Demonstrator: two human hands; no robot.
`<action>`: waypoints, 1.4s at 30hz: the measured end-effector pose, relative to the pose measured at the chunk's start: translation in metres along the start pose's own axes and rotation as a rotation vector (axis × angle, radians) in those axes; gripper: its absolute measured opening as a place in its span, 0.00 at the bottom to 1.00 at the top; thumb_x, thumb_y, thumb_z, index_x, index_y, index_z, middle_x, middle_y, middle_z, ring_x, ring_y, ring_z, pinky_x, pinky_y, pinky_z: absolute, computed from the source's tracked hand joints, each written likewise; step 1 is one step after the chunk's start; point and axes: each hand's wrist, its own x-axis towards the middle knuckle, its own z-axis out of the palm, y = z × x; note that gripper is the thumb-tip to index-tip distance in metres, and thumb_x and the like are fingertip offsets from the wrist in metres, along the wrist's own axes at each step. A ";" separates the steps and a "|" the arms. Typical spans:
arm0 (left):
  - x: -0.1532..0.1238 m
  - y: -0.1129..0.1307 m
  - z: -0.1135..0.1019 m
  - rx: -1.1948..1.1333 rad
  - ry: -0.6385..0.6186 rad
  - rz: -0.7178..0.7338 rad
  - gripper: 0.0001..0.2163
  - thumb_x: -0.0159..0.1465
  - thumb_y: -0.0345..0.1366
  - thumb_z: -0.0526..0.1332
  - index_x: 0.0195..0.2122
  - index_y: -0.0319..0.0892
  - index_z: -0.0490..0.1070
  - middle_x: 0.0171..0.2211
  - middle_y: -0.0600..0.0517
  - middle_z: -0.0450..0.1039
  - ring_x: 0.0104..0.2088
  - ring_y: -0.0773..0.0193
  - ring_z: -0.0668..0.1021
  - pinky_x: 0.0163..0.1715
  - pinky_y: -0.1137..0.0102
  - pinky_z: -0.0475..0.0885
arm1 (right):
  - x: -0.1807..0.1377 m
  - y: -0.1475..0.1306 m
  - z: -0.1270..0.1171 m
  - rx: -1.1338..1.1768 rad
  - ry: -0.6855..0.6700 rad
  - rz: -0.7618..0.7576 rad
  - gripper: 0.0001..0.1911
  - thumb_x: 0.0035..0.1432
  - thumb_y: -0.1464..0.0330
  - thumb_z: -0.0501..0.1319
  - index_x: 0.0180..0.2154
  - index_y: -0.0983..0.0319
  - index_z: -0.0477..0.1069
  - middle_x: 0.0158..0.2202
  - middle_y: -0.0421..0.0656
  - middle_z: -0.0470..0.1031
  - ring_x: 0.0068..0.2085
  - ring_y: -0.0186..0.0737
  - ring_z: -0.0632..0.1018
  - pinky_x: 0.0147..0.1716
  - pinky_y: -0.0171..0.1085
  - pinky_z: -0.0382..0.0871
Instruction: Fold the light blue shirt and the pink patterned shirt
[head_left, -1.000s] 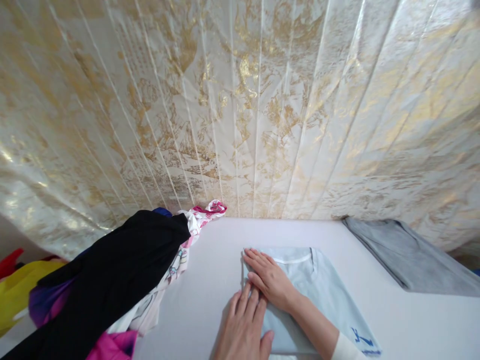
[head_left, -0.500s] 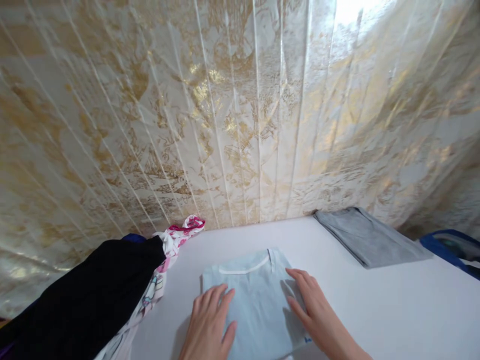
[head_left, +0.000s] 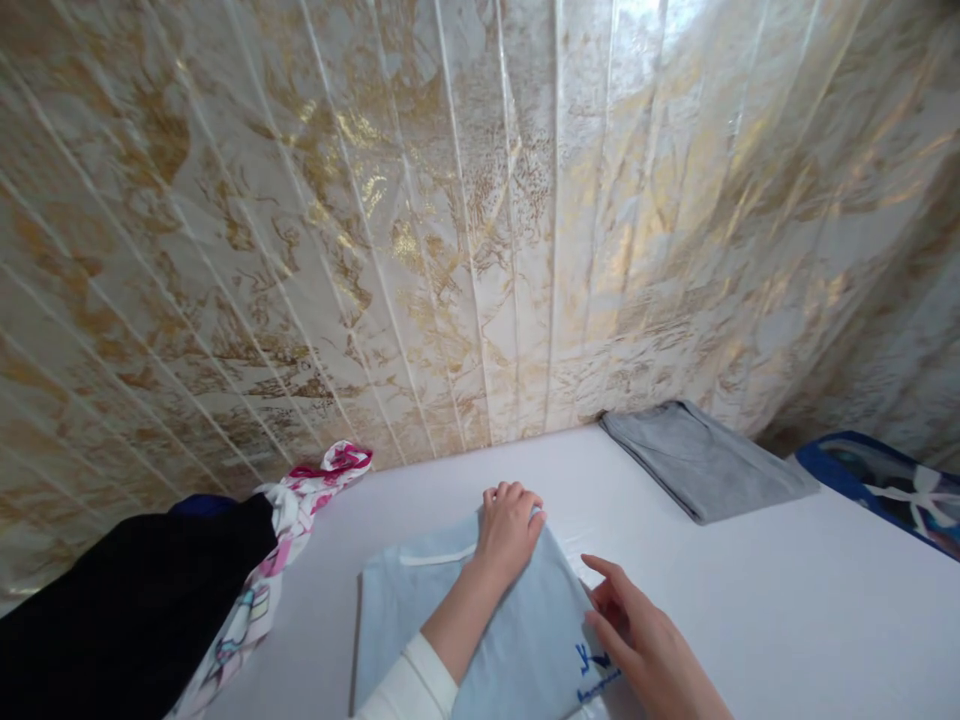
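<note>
While the folded blue shirt (head_left: 525, 640) lies on the surface (head_left: 750, 620), both hands hold it.
Left hand (head_left: 510, 525) curls round its far corner, seemingly pinning the fold; right hand (head_left: 637, 635) rests open-fingered at its right edge.

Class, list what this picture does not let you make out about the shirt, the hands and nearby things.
Head view:
- Print on the shirt: too small and blurred to read.
- Grip of the left hand on the shirt corner: hidden by its curled fingers.
- Clothes under the black garment: covered by it.
- Blue item: cut by the right edge.
</note>
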 end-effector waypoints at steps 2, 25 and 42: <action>-0.001 -0.001 0.002 -0.015 0.006 -0.001 0.05 0.68 0.34 0.56 0.40 0.45 0.72 0.42 0.53 0.73 0.47 0.59 0.70 0.51 0.61 0.57 | 0.002 -0.004 0.001 -0.027 0.004 0.011 0.20 0.60 0.62 0.52 0.54 0.54 0.61 0.31 0.38 0.75 0.30 0.40 0.76 0.31 0.37 0.68; -0.008 0.011 -0.023 -0.092 0.094 -0.043 0.14 0.67 0.25 0.51 0.49 0.46 0.69 0.52 0.51 0.71 0.52 0.63 0.70 0.54 0.62 0.59 | 0.003 -0.018 -0.001 -0.441 0.154 -0.490 0.19 0.62 0.69 0.51 0.53 0.54 0.67 0.55 0.46 0.73 0.55 0.47 0.74 0.47 0.45 0.74; -0.163 -0.036 -0.027 0.187 -0.183 0.185 0.33 0.67 0.43 0.56 0.69 0.42 0.43 0.67 0.45 0.47 0.65 0.54 0.59 0.60 0.62 0.60 | 0.019 -0.010 0.063 -0.711 0.127 -0.695 0.35 0.65 0.55 0.53 0.67 0.63 0.48 0.65 0.51 0.57 0.62 0.51 0.65 0.54 0.48 0.66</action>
